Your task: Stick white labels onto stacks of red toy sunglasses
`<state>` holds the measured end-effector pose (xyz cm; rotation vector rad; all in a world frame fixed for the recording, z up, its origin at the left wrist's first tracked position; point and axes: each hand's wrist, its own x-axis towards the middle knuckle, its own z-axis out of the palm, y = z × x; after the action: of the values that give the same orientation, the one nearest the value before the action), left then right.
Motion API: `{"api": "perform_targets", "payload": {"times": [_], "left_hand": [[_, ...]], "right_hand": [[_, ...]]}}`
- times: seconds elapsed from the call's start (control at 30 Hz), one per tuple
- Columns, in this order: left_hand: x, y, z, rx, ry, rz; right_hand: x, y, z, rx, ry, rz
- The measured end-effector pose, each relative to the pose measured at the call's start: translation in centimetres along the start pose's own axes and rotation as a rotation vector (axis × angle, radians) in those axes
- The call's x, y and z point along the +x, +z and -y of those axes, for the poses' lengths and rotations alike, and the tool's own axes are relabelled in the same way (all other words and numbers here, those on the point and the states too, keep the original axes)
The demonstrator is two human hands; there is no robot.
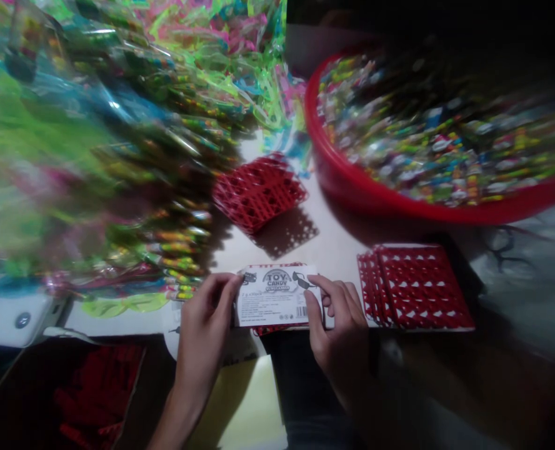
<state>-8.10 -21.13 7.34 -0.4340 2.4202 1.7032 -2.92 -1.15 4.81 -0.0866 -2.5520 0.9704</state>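
Note:
A white printed label (272, 303) reading "TOY CANDY", with a barcode and small sunglasses pictures, lies flat at the near table edge. My left hand (207, 319) pinches its left end between thumb and fingers. At the other end, my right hand (337, 312) has its thumb and index finger closed on the right edge. Beneath the label, a red patterned piece (277, 329) peeks out along the front; most of it is covered. Just right of my right hand sits a stack of flat red patterned cartons (415, 287).
Beyond the label stands a red patterned carton (261, 194). A red basin (322, 147) at the back right holds many small candy tubes. Bright plastic sunglasses and candy tubes (179, 250) are heaped at left, near a white device (22, 315). A yellow sheet (249, 406) is below.

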Motion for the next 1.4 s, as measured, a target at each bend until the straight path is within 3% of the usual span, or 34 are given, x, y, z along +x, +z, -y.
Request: {"api": "perform_targets", "payload": {"times": [0.53,0.73,1.13,1.23,1.4], "left_hand": [[0.1,0.2,0.0,0.067,0.023,-0.015],[0.2,0.2,0.1,-0.013,-0.006,0.001],[-4.2,-3.6,-4.7,-0.251,-0.149,0.046],[-6.0,-3.2,-5.0,-0.228,-0.146,-0.065],[-9.0,-2.0,-5.4,-0.016,0.038,-0.272]], "right_hand": [[0.0,0.2,0.1,-0.035,-0.005,0.022],[-0.1,-0.1,0.3,-0.022,-0.009,0.012],[0.5,-3.5,3.6,0.056,0.131,-0.084],[0.7,-3.6,4.1,0.066,0.140,-0.119],[0.7,-3.6,4.7,0.144,0.232,-0.071]]}}
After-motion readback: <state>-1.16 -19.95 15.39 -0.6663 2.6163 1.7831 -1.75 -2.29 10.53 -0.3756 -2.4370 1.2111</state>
